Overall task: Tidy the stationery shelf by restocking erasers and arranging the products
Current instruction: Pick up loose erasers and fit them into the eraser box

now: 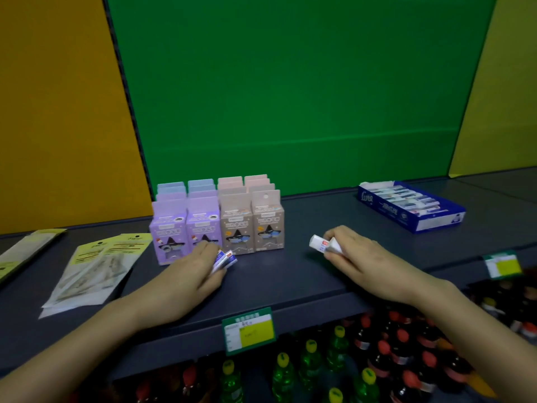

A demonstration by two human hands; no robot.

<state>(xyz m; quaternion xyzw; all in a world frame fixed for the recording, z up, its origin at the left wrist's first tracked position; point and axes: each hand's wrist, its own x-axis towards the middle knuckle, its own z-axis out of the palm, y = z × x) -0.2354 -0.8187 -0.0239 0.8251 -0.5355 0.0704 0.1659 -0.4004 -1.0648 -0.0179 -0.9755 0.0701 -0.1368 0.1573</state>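
At centre of the frame, a dark grey shelf board (279, 274) carries four rows of small upright cartons, two rows of purple cartons (186, 228) and two rows of beige cartons (251, 225), touching side by side. Just in front of the purple rows, the left hand (189, 274) rests on the board, its fingers closed around a few white erasers in blue-and-red paper sleeves (224, 258). Right of centre, the right hand (360, 257) grasps a single white sleeved eraser (324, 244), lifted just above the board. Upper right, an open blue cardboard display box (412, 207) lies well apart, filled with more erasers. Left of the frame, flat clear packets with yellow header cards (96, 266) lie on the board. Lower centre, a green-and-yellow price tag (248, 333) clips to the front edge, above bottles with yellow and red caps (377, 359).
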